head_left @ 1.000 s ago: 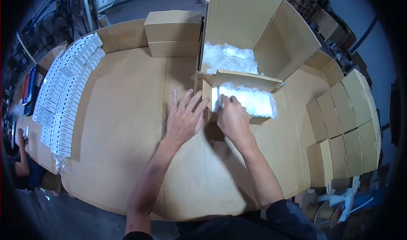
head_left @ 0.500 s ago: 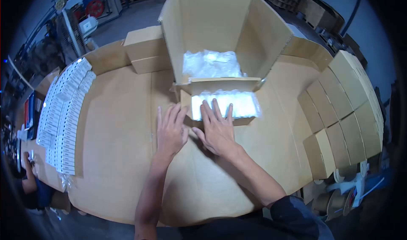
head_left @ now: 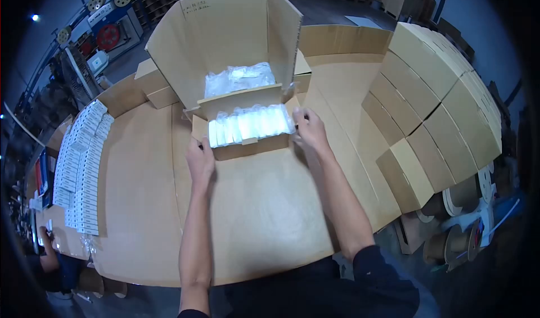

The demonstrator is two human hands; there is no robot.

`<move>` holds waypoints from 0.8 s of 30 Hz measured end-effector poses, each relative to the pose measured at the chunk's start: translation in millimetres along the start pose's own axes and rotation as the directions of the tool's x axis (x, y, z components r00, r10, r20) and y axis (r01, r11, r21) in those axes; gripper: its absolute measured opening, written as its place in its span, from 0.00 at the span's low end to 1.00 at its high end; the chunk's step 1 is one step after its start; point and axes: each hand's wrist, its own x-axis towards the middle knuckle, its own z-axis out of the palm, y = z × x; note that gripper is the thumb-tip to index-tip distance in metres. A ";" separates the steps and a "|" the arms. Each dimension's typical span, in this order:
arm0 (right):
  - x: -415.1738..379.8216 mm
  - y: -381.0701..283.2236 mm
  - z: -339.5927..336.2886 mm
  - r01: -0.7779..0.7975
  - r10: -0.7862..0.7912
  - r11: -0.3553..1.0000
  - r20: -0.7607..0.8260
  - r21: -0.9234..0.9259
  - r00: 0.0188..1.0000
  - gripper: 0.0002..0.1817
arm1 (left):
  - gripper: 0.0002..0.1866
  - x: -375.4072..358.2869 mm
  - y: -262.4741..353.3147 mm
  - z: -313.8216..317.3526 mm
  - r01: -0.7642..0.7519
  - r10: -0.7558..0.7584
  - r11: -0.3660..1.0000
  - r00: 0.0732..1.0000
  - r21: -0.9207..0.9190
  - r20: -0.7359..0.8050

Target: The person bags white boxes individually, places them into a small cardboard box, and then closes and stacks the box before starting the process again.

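A small open cardboard box (head_left: 253, 150) sits in front of me with its back flap up, filled with a row of white packs in clear plastic (head_left: 247, 125). At its left front corner, my left hand (head_left: 201, 161) has its fingers curled on the left side flap. My right hand (head_left: 312, 131) is closed on the right side flap; its fingertips are partly hidden. Directly behind stands a large open carton (head_left: 230, 37), with more plastic-wrapped packs (head_left: 239, 79) inside.
Stacked brown boxes (head_left: 433, 113) stand on the right of the cardboard-covered table (head_left: 140, 205). Rows of small white boxes (head_left: 84, 160) line the left edge. Other brown boxes flank the large carton. Another person's hand (head_left: 46, 236) is at far left.
Both hands have left the top of the packs and the left flap area, parting to the small box's two sides. The right flap now shows raised. My view has turned rightward.
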 end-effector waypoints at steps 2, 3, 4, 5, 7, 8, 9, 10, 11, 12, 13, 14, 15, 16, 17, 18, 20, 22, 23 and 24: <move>30.7 17.4 5.1 0.061 -0.054 0.995 0.103 -0.073 0.993 0.23 | 0.17 -4.8 1.0 -3.3 -0.011 0.011 0.998 1.000 0.065 -0.004; 25.1 12.2 1.5 0.086 -0.073 0.992 0.138 -0.095 0.988 0.23 | 0.17 -9.1 -2.1 -8.0 -0.006 0.007 0.995 1.000 0.101 -0.010; 18.7 6.5 -2.2 0.113 -0.092 0.987 0.174 -0.115 0.981 0.23 | 0.17 -10.0 -4.8 -14.0 0.053 -0.059 0.983 0.998 0.174 0.025; 11.7 0.3 -6.0 0.140 -0.111 0.981 0.209 -0.134 0.972 0.23 | 0.16 -15.2 -8.6 -19.1 0.079 -0.083 0.993 0.996 0.089 0.035; -8.9 -13.5 -19.3 0.011 0.011 0.997 0.288 -0.075 0.958 0.24 | 0.14 -35.6 0.3 -33.7 0.137 -0.134 0.988 0.990 -0.075 0.050; -10.9 0.2 -22.7 0.117 -0.081 0.988 0.310 -0.100 0.947 0.25 | 0.13 -44.0 6.6 -42.1 0.140 -0.132 0.982 0.989 -0.130 0.065; -13.0 13.6 -26.9 0.219 -0.169 0.968 0.329 -0.121 0.929 0.25 | 0.14 -52.1 4.6 -53.6 0.171 -0.158 0.977 0.982 -0.131 0.104; -20.9 12.8 -31.9 0.192 -0.155 0.979 0.354 -0.073 0.922 0.25 | 0.15 -55.6 2.8 -63.8 0.194 -0.175 0.971 0.974 -0.136 0.144; -31.5 12.6 -38.9 0.160 -0.138 0.987 0.377 -0.027 0.916 0.25 | 0.16 -58.9 1.7 -73.9 0.217 -0.190 0.966 0.964 -0.142 0.188; -43.1 11.6 -45.5 0.119 -0.115 0.993 0.399 0.015 0.910 0.24 | 0.23 -59.3 17.5 -91.1 0.294 -0.264 0.952 0.931 -0.090 0.252; -49.1 9.7 -49.6 0.113 -0.115 0.993 0.405 0.029 0.907 0.24 | 0.22 -52.3 23.0 -99.8 0.091 -0.079 0.995 0.968 -0.039 0.238; -56.0 7.7 -52.9 0.105 -0.113 0.994 0.409 0.042 0.905 0.25 | 0.22 -43.9 26.2 -107.2 -0.115 0.109 0.993 0.965 0.015 0.239; -63.2 5.6 -56.2 0.096 -0.109 0.994 0.416 0.053 0.903 0.25 | 0.21 -35.1 27.2 -111.6 -0.314 0.288 0.947 0.924 0.067 0.250; -69.0 2.7 -58.9 0.110 -0.115 0.993 0.421 0.034 0.900 0.24 | 0.22 -20.9 28.7 -113.6 -0.229 0.181 0.970 0.898 0.076 0.400; -70.9 6.6 -59.4 0.117 -0.112 0.993 0.424 0.014 0.899 0.24 | 0.23 -3.1 31.0 -115.4 -0.147 0.072 0.985 0.840 0.096 0.538; -72.2 11.8 -61.2 0.123 -0.107 0.992 0.427 -0.009 0.898 0.24 | 0.23 7.9 31.5 -117.4 -0.063 -0.037 0.990 0.751 0.127 0.660; -84.5 -2.8 -67.5 -0.019 0.022 1.000 0.476 -0.011 0.879 0.24 | 0.23 17.0 17.7 -104.2 0.194 -0.153 0.981 0.713 0.017 0.684; -82.4 9.7 -64.5 -0.018 -0.077 0.985 0.535 0.171 0.841 0.20 | 0.23 17.0 -11.9 -84.7 0.404 -0.230 0.910 0.687 -0.099 0.689; -81.7 24.7 -66.0 -0.031 -0.121 0.966 0.556 0.257 0.822 0.19 | 0.24 9.7 -34.5 -72.0 0.488 -0.260 0.858 0.682 -0.160 0.683; -82.1 37.2 -66.6 -0.108 -0.087 0.950 0.578 0.294 0.812 0.17 | 0.24 1.9 -43.0 -60.8 0.557 -0.280 0.799 0.678 -0.226 0.680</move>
